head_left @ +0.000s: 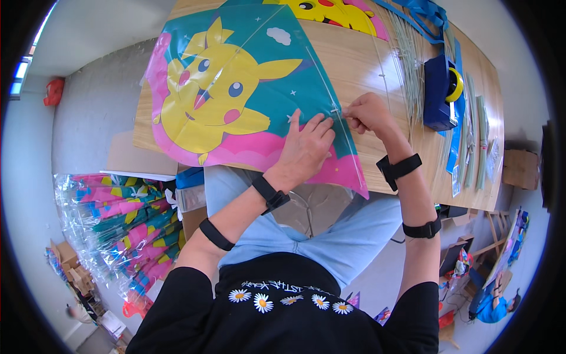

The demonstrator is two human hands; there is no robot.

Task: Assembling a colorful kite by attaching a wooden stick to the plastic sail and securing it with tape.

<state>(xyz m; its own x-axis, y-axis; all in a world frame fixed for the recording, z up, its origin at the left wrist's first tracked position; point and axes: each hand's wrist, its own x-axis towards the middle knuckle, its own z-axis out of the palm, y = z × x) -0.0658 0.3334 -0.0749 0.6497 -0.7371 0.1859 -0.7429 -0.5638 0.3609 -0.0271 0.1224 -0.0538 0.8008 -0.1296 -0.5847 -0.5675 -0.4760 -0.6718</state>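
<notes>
A teal and pink plastic kite (277,76) with a yellow cartoon figure lies on the wooden table in front of me. Thin pale rods run along its right edge and across its middle. My left hand (306,144) rests flat on the lower right of the kite, fingers spread and holding nothing. Just past the kite's right edge, my right hand (370,113) is closed in a pinch, close to a small pale fitting (336,111) on the edge rod. Whatever those fingertips grip is too small or too covered to name.
Bundles of thin rods (408,71) lie on the table's right, beside a blue tape dispenser (439,94) with yellow tape and some blue strapping (421,13). Another printed kite (348,15) lies at the far edge. Rolled kites in clear wrap (127,218) are piled at lower left.
</notes>
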